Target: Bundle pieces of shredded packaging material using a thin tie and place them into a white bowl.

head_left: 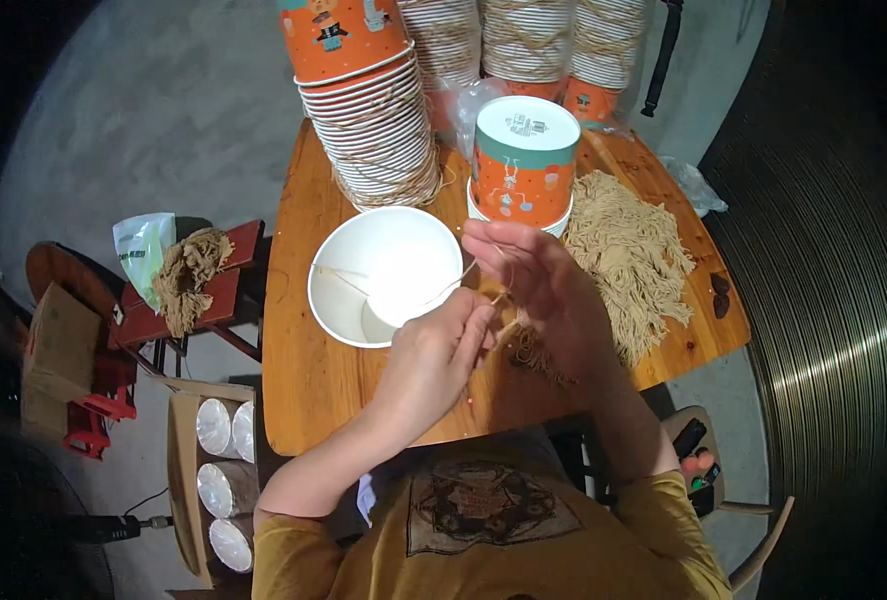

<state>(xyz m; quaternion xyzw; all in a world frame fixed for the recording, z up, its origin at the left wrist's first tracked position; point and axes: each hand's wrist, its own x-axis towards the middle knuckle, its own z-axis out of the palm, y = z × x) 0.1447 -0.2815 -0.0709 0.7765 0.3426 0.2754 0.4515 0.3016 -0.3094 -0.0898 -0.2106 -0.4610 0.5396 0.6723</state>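
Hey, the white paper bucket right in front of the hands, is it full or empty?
Nearly empty: the white paper bucket shows its bare white inside, with only a thin string crossing its mouth.

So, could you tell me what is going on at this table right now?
A person sits at a wooden table, pinching a thin string between the left hand and the right hand. The string runs across an open white paper bucket just in front of the hands. Behind it stands an upturned orange bucket, with stacks of nested buckets beyond. A heap of tan strings lies to the right.
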